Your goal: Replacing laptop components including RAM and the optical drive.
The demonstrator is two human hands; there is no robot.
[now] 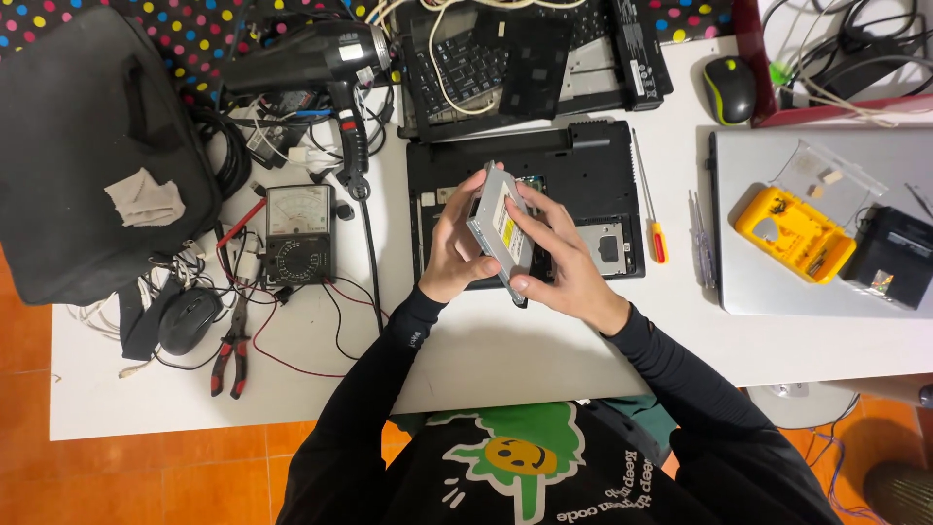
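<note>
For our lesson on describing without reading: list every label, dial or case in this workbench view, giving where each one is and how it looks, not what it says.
Label on the optical drive: pale sticker on the grey metal slab, held by left hand and right hand.
Analog multimeter: left of the open laptop, black body, pale rectangular dial.
Yellow bit case: on the closed silver laptop, clear lid open.

black bag [97, 146], hair dryer [311, 58], analog multimeter [298, 233], red pliers [233, 350], yellow screwdriver case [792, 233]
</note>
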